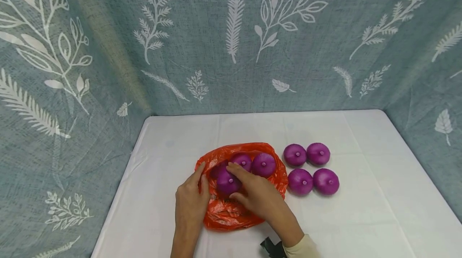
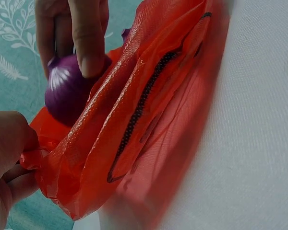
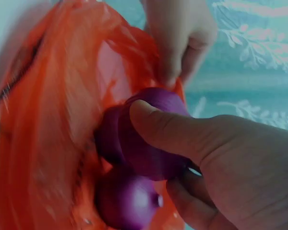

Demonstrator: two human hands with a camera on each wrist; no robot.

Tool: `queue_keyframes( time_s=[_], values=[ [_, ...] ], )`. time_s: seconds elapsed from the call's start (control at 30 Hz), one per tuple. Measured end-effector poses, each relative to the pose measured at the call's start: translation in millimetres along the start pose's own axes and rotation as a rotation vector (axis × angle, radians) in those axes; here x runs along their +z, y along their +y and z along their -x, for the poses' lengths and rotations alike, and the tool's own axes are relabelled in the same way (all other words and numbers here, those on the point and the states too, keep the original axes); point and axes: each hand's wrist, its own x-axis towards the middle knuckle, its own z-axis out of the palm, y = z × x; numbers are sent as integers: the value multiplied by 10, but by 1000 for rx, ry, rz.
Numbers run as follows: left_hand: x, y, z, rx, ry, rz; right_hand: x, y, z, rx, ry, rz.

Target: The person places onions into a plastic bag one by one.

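Observation:
An orange-red plastic bag [image 1: 231,214] lies on the white table [image 1: 361,218] with purple onions in its mouth. My right hand [image 1: 252,192] grips one purple onion [image 1: 226,182] over the bag's opening; the thumb and fingers curl round this onion [image 3: 149,139]. My left hand [image 1: 191,202] pinches the bag's left edge [image 2: 43,158] and holds it up. Two more onions [image 1: 264,164] sit deeper in the bag. In the left wrist view the held onion [image 2: 69,96] shows above the bag's rim.
Several purple onions [image 1: 311,168] lie in a square group on the table right of the bag. A blue-grey leaf-patterned cloth [image 1: 231,37] walls the back and both sides. The table's edges run close at left and right.

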Motion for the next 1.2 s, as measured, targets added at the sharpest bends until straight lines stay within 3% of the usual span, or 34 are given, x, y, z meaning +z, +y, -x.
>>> queue_keyframes(
  time_s=[0.4,1.2],
  values=[
    [-2,-14,2,24,28,-2,256,-64,-90,20,-72,65],
    [9,-10,-10,31,47,-6,504,-140,-162,-52,-25,81]
  ],
)
